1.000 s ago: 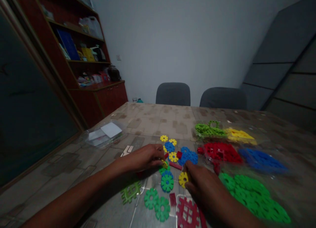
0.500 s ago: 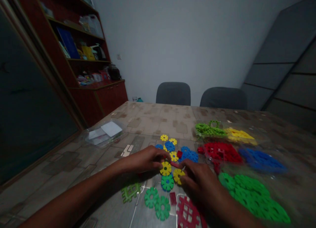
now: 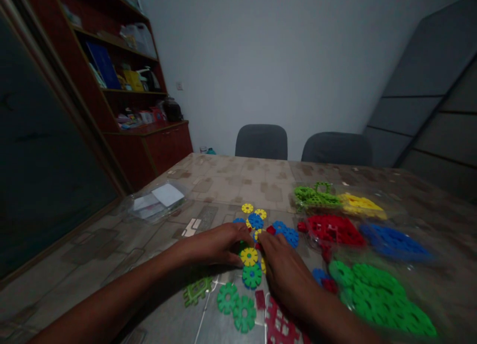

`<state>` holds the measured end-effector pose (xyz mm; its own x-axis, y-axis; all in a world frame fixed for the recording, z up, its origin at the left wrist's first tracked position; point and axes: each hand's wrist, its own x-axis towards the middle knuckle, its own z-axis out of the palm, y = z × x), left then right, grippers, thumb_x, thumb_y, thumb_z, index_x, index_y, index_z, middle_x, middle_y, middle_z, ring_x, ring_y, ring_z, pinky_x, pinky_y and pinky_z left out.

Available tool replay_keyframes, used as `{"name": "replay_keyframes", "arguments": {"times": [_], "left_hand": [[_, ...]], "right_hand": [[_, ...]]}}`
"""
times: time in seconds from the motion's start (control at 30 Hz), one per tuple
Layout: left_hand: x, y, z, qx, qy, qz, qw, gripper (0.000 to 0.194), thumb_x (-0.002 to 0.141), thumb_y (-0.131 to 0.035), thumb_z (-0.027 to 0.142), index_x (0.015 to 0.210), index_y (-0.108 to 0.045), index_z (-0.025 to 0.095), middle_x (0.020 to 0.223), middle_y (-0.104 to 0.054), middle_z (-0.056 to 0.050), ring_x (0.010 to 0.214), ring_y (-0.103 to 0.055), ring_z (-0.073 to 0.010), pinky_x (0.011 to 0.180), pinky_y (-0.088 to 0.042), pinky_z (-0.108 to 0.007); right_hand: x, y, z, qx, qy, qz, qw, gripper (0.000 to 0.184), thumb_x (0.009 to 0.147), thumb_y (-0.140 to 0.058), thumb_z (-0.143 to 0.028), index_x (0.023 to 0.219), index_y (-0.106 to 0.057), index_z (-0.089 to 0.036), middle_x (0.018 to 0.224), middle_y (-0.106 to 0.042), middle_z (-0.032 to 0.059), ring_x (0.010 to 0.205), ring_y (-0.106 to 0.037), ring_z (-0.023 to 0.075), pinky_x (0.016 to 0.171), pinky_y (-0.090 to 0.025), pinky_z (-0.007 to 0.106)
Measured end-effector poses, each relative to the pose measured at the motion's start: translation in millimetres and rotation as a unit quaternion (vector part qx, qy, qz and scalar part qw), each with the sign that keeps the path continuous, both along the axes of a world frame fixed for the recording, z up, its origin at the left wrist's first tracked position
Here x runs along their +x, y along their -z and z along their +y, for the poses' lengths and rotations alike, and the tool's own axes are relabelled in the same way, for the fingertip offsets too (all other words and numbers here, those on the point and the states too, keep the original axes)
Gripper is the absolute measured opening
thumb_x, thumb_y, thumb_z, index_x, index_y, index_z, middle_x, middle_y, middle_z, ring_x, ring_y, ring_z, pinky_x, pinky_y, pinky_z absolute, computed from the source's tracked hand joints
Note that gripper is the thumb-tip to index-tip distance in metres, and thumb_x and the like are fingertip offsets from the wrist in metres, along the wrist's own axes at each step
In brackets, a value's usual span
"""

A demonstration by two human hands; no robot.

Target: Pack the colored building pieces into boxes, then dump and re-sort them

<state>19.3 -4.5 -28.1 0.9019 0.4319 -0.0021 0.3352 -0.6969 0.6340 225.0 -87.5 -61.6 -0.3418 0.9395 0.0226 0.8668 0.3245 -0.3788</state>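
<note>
One yellow disc (image 3: 249,263) right at the thumb tip of the left hand (image 3: 225,242), between that and the right hand (image 3: 286,269). Contact there: can't tell. Left: fingers curled inward, undersides hidden, can't tell whether clamped on anything. Right: fingers angled down, tips close to the left ones, grip hidden too, can't tell. Second yellow disc (image 3: 264,265) mostly behind the right hand, only a sliver showing. Green disc (image 3: 247,276) just on the near side of the first yellow one. Closer in, two paler green discs (image 3: 222,298), side by side. Light green lattice (image 3: 197,290) near left wrist. Small red block (image 3: 260,300) on near side of right hand; red lattice board (image 3: 274,320) partly under right forearm. Blue discs (image 3: 290,237) just past right hand. Far right on tabletop (image 3: 257,177): green pile (image 3: 391,294), red pile (image 3: 335,230). Labels on shelf goods (image 3: 132,80): too small and dark to read.
</note>
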Motion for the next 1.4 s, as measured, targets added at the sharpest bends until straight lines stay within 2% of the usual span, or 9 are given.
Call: {"name": "replay_keyframes", "arguments": {"times": [0.1,0.2,0.33,0.53,0.7,0.83,1.1,1.27,1.4], "left_hand": [[-1.2,1.2,-0.1,0.006,0.001,0.003,1.0,0.041,0.081,-0.076,0.018,0.12,-0.064,0.025,0.12,-0.062,-0.006,0.11,-0.057,-0.0261,0.098,-0.042,-0.037],[-2.0,3.1,0.7,0.023,-0.005,0.016,1.0,0.034,0.084,-0.073,0.017,0.116,-0.066,0.024,0.118,-0.061,-0.007,0.109,-0.057,-0.0258,0.096,-0.042,-0.036],[-1.6,0.9,0.9,0.03,0.0,0.026,0.999,0.027,0.088,-0.07,0.019,0.114,-0.068,0.023,0.116,-0.062,-0.007,0.107,-0.058,-0.0248,0.094,-0.044,-0.034],[0.6,0.1,3.0,0.05,0.023,-0.022,0.998,0.013,0.096,-0.057,0.016,0.1,-0.068,0.02,0.105,-0.067,-0.008,0.099,-0.06,-0.022,0.089,-0.045,-0.032],[-0.3,6.4,7.7,0.089,0.012,-0.018,0.996,0.014,0.097,-0.054,0.018,0.087,-0.063,0.018,0.09,-0.066,-0.005,0.086,-0.06,-0.0198,0.078,-0.044,-0.028],[-2.7,5.7,9.7,0.091,-0.001,-0.001,0.996,0.014,0.096,-0.053,0.017,0.085,-0.061,0.018,0.086,-0.065,-0.003,0.081,-0.059,-0.0177,0.074,-0.043,-0.026],[-0.6,2.3,5.5,0.072,0.007,-0.001,0.997,0.014,0.092,-0.057,0.012,0.08,-0.058,0.018,0.079,-0.063,-0.001,0.076,-0.057,-0.0166,0.071,-0.041,-0.025],[-0.9,1.9,5.3,0.062,-0.012,0.008,0.998,0.014,0.093,-0.055,0.015,0.08,-0.059,0.018,0.078,-0.061,-0.001,0.072,-0.056,-0.016,0.067,-0.04,-0.025],[-2.4,1.2,6.1,0.042,-0.025,0.013,0.999,0.013,0.093,-0.056,0.017,0.081,-0.061,0.019,0.08,-0.063,-0.001,0.074,-0.057,-0.016,0.068,-0.04,-0.026]], "right_hand": [[-11.4,-10.2,9.1,-0.014,0.015,-0.035,0.999,0.045,0.089,-0.045,-0.006,0.134,-0.055,-0.01,0.135,-0.058,0.0179,0.12,-0.053,0.0258,0.102,-0.04,0.036],[-17.9,-18.2,15.0,-0.019,0.03,-0.047,0.998,0.036,0.089,-0.044,-0.005,0.119,-0.063,-0.011,0.122,-0.063,0.0177,0.11,-0.058,0.025,0.093,-0.044,0.032],[-16.0,-17.1,17.9,-0.016,0.057,-0.07,0.996,0.034,0.089,-0.041,-0.003,0.112,-0.065,-0.011,0.117,-0.062,0.0196,0.102,-0.06,0.0269,0.085,-0.045,0.033],[-10.7,-14.1,18.8,0.0,0.068,-0.08,0.994,0.036,0.083,-0.044,0.002,0.111,-0.064,-0.01,0.117,-0.062,0.0204,0.106,-0.057,0.0282,0.089,-0.043,0.034],[-9.6,-15.9,13.7,0.001,0.066,-0.066,0.996,0.041,0.082,-0.048,0.003,0.119,-0.06,-0.01,0.121,-0.062,0.0196,0.113,-0.056,0.0272,0.095,-0.042,0.033],[-7.6,-18.0,10.7,-0.006,0.061,-0.05,0.997,0.037,0.087,-0.043,0.0,0.116,-0.063,-0.012,0.123,-0.062,0.0196,0.112,-0.057,0.027,0.092,-0.043,0.033],[-1.1,-22.1,5.4,-0.027,0.064,0.014,0.998,0.022,0.085,-0.06,-0.013,0.107,-0.062,-0.016,0.115,-0.065,0.013,0.099,-0.06,0.022,0.082,-0.044,0.03],[2.9,-30.3,6.8,-0.028,0.07,0.043,0.996,0.018,0.092,-0.049,-0.012,0.105,-0.061,-0.015,0.104,-0.068,0.0114,0.09,-0.061,0.0209,0.074,-0.04,0.029],[19.5,-34.9,1.5,-0.098,0.001,0.079,0.992,0.013,0.084,-0.056,-0.011,0.091,-0.064,-0.019,0.089,-0.068,0.0022,0.078,-0.06,0.016,0.063,-0.036,0.025]]}}
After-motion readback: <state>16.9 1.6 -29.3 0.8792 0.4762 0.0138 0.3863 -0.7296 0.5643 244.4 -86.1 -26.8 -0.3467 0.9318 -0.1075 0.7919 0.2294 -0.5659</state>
